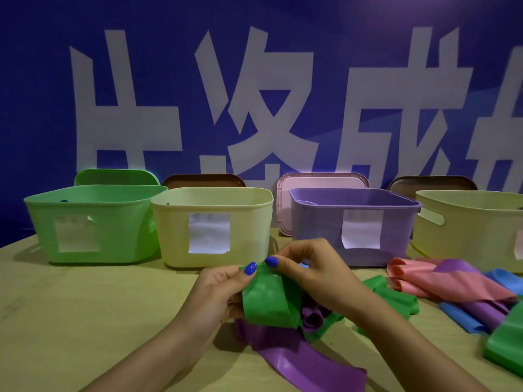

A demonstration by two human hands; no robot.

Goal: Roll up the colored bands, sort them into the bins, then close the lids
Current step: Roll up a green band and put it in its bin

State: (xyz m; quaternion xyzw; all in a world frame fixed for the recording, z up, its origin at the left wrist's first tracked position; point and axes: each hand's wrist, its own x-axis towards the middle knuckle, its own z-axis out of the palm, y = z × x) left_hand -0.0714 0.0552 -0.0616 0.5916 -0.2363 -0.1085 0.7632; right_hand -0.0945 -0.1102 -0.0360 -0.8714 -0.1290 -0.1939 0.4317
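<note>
Left hand: the left hand pinches the green band at lower centre of the frame, thumb on top of its upper edge.
Right hand: the right hand pinches the same band's upper edge just beside the left thumb.
Green band: held above the table, looped, its tail trailing right.
Purple band: lies under the hands, running to the bottom edge.
Loose bands: pink band, blue and purple ones piled at the right.
Bins: green bin, cream bin, purple bin and another cream bin in a row across the middle, all open.
Lids: stand behind the bins.
</note>
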